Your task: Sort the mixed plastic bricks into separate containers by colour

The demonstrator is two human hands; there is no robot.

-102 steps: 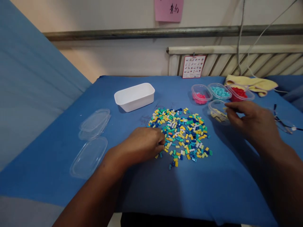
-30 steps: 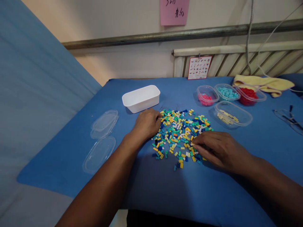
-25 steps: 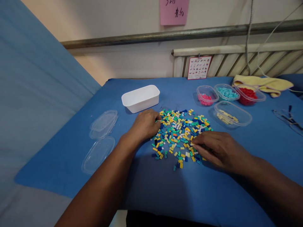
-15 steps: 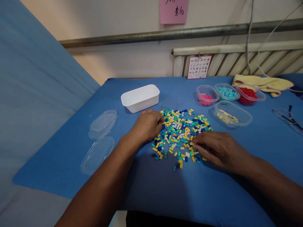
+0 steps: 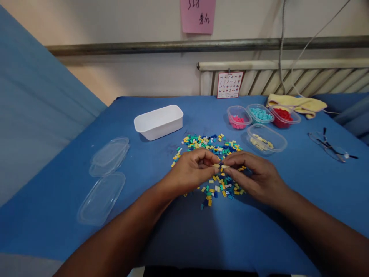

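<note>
My left hand [image 5: 191,169] and my right hand [image 5: 256,173] nearly meet above a spread of small building bricks [image 5: 200,141] in yellow, green, blue and white. Between the left thumb and fingers is a pale yellow building brick [image 5: 215,165], partly covered. Thumb and fingers of the right hand are closed on another pale yellow building brick [image 5: 226,167]. The two held bricks are close together; whether they touch I cannot tell. My hands hide the middle of the spread.
Behind the bricks stands a white tub [image 5: 158,123]. Clear containers at right hold pink [image 5: 238,122], turquoise [image 5: 261,114], red [image 5: 284,114] and pale yellow bricks [image 5: 261,142]. Clear lids [image 5: 102,198] lie left. Glasses [image 5: 327,145] and a yellow cloth [image 5: 296,104] are farther right.
My left hand has come off the left side of the bricks and moved right and nearer, up to my right hand. Now it pinches a pale yellow brick. The view has shifted slightly.
</note>
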